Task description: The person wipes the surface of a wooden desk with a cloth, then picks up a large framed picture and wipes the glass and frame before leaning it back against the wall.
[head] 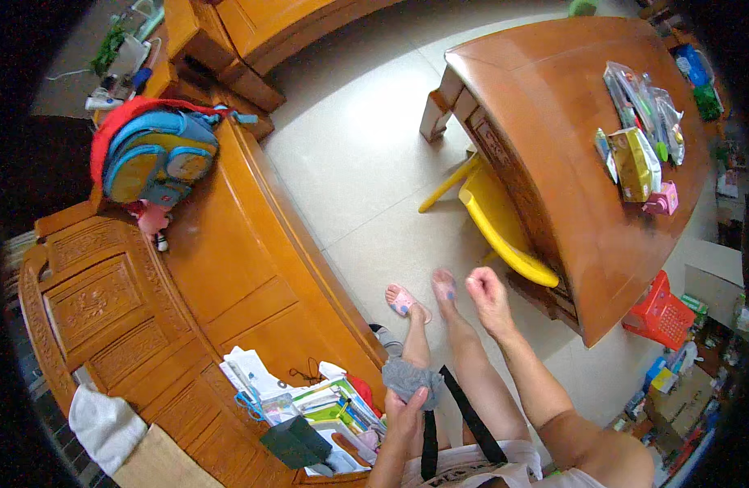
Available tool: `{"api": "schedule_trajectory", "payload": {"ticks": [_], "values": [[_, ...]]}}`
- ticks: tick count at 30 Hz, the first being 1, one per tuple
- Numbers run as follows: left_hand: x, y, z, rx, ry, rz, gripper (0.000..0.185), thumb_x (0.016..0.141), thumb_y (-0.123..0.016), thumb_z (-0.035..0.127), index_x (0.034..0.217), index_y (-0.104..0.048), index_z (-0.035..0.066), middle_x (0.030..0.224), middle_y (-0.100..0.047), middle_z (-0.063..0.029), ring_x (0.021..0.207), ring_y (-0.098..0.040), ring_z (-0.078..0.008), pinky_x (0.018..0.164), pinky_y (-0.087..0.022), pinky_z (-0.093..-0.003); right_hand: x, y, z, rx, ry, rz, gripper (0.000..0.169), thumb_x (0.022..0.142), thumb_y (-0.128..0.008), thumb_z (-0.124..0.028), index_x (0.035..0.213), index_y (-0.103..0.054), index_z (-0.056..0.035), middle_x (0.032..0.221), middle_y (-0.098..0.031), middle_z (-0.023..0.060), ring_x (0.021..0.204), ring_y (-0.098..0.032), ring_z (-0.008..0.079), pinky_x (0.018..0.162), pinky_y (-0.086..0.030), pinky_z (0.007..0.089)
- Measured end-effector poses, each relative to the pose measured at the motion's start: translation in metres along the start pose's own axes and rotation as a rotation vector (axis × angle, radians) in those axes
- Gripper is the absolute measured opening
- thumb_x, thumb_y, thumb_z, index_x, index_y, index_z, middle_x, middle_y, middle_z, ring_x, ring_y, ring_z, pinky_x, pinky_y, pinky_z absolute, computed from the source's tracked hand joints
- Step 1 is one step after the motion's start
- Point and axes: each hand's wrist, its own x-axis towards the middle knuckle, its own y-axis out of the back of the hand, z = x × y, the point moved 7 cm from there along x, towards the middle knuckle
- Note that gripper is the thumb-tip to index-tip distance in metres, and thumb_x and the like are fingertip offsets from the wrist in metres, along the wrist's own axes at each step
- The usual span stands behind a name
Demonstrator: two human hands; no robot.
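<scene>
My left hand (403, 415) grips a bunched grey cloth (411, 381) above the front edge of a carved wooden bench (228, 262). Beside that hand, on the bench, lies a pile of books and papers (344, 405) with a dark green box (296, 440) at its near end. My right hand (489, 302) is curled into a loose fist out over the tiled floor, with nothing visible in it. It is nearest to a yellow plastic chair (502, 244), which is pushed partly under a brown wooden table (545, 152).
A blue and red backpack (161, 155) rests at the bench's far end. Plastic bags (640, 100), a gold packet (632, 165) and a pink toy-like object (662, 199) lie on the table. A red plastic basket (661, 317) and cardboard boxes (679, 396) stand to the right.
</scene>
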Motion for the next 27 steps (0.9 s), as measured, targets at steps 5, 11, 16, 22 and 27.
{"api": "schedule_trajectory", "payload": {"ticks": [5, 11, 16, 22, 27], "values": [[-0.025, -0.024, -0.029, 0.027, -0.067, -0.084, 0.047, 0.071, -0.062, 0.010, 0.110, -0.038, 0.001, 0.100, -0.048, -0.0057, 0.091, -0.047, -0.0148, 0.082, -0.037, -0.0284, -0.060, 0.075, -0.022, 0.232, -0.088, 0.129, 0.007, 0.081, -0.048, -0.012, 0.081, -0.045, -0.0057, 0.072, -0.039, -0.0028, 0.067, -0.035, 0.0056, 0.063, -0.032, 0.0176], [-0.046, -0.050, -0.096, 0.307, -0.143, -0.130, 0.047, 0.070, -0.061, 0.008, 0.110, -0.038, 0.002, 0.104, -0.048, -0.0060, 0.092, -0.047, -0.0153, 0.083, -0.037, -0.0289, -0.129, 0.184, 0.017, 0.281, -0.073, 0.271, 0.009, 0.081, -0.048, -0.014, 0.082, -0.045, -0.0060, 0.074, -0.039, -0.0025, 0.070, -0.035, 0.0061, 0.064, -0.032, 0.0186], [-0.086, -0.100, -0.161, 0.135, -0.101, -0.159, 0.041, 0.070, -0.061, 0.006, 0.106, -0.041, 0.002, 0.097, -0.051, -0.0056, 0.087, -0.049, -0.0148, 0.079, -0.038, -0.0279, -0.181, 0.303, 0.034, 0.252, -0.019, 0.403, 0.007, 0.082, -0.047, -0.012, 0.081, -0.043, -0.0069, 0.073, -0.037, -0.0038, 0.067, -0.034, 0.0055, 0.063, -0.031, 0.0179], [-0.123, -0.151, -0.243, 0.457, 0.003, -0.274, 0.042, 0.069, -0.063, 0.007, 0.105, -0.042, 0.003, 0.096, -0.050, -0.0041, 0.087, -0.049, -0.0134, 0.081, -0.037, -0.0266, -0.226, 0.454, 0.115, 0.228, -0.057, 0.636, 0.014, 0.082, -0.048, -0.020, 0.079, -0.044, -0.0073, 0.073, -0.037, -0.0049, 0.067, -0.033, 0.0052, 0.063, -0.031, 0.0187], [-0.134, -0.174, -0.277, 0.508, 0.084, -0.324, 0.039, 0.069, -0.063, 0.007, 0.103, -0.043, 0.003, 0.094, -0.051, -0.0034, 0.085, -0.049, -0.0122, 0.080, -0.038, -0.0255, -0.230, 0.506, 0.188, 0.307, -0.140, 0.732, 0.018, 0.080, -0.052, -0.024, 0.080, -0.049, -0.0065, 0.071, -0.041, -0.0051, 0.066, -0.035, 0.0054, 0.060, -0.031, 0.0202]]}}
